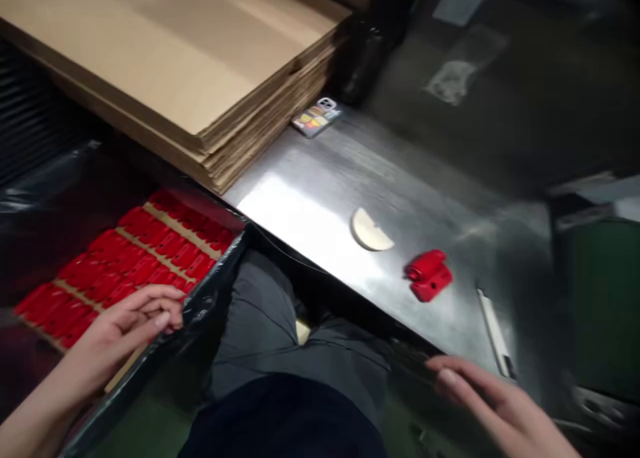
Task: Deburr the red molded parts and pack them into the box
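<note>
My left hand (pixel 123 328) rests with loosely curled fingers on the near edge of a box lined with black plastic (pixel 210 291). Rows of red plastic parts (pixel 135 258) fill that box, divided by cardboard strips. My right hand (pixel 493 398) lies flat with fingers extended at the front edge of a steel table (pixel 320 198), holding nothing. Two red plastic parts (pixel 429 275) lie together on the table, a little beyond my right hand. A beige half-round piece (pixel 370 231) sits just left of them.
A tall stack of flat cardboard sheets (pixel 175 65) covers the table's far left. A phone with a colourful case (pixel 317 117) lies beside the stack. A white pen-like tool (pixel 494 335) lies near the right hand. My legs in dark trousers (pixel 280 351) are below.
</note>
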The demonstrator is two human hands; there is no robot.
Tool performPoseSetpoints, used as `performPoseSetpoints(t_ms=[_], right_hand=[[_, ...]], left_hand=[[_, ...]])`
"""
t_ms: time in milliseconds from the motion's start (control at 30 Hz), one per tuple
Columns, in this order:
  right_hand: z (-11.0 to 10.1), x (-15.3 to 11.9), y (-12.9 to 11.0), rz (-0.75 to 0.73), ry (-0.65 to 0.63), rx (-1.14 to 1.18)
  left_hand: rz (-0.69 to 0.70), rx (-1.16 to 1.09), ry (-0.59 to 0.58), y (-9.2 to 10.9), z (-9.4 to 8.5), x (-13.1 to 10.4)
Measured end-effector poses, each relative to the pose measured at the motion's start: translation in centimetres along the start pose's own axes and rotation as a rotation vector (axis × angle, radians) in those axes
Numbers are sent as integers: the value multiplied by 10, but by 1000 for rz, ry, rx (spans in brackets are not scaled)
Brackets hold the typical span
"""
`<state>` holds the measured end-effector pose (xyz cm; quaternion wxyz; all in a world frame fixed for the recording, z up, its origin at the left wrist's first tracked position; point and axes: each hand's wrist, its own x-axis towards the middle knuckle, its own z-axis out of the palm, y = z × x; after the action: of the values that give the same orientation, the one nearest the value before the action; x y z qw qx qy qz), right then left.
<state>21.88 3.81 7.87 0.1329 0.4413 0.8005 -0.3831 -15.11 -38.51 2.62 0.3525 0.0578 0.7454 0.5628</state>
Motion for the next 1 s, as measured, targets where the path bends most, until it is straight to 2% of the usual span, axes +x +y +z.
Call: performPoseSetpoints(t_ms=[100,167,300,400,467,533,600,700,800,900,1000], right_hand=[[-27,10,-13,70,349,-3],[-33,30,-19,39,481,-39],[-26,82,-27,-174,463,-160],[-19,100,-33,-259,475,-182],[-11,91,-37,-291,553,-147],[2,66,-41,-324,577,-52],[23,33,-44,-380,442,93],[61,-9,-46,-457,149,235],[91,-27,-48,-443,89,288],[105,-29,-50,-380,26,349],[96,-25,-52,-342,-125,364]], left_hand=[[123,103,-358,19,60,-2],[192,90,-590,35,102,-4],[309,-70,-874,68,181,-12],[334,-84,-953,77,221,-18],[306,-96,-906,72,236,-22],[266,-145,-791,60,243,-24],[228,-242,-704,48,246,-24],[123,-410,-762,35,249,-21],[3,-521,-821,27,253,-20],[-44,-537,-815,17,258,-20],[4,-489,-786,6,257,-21]])
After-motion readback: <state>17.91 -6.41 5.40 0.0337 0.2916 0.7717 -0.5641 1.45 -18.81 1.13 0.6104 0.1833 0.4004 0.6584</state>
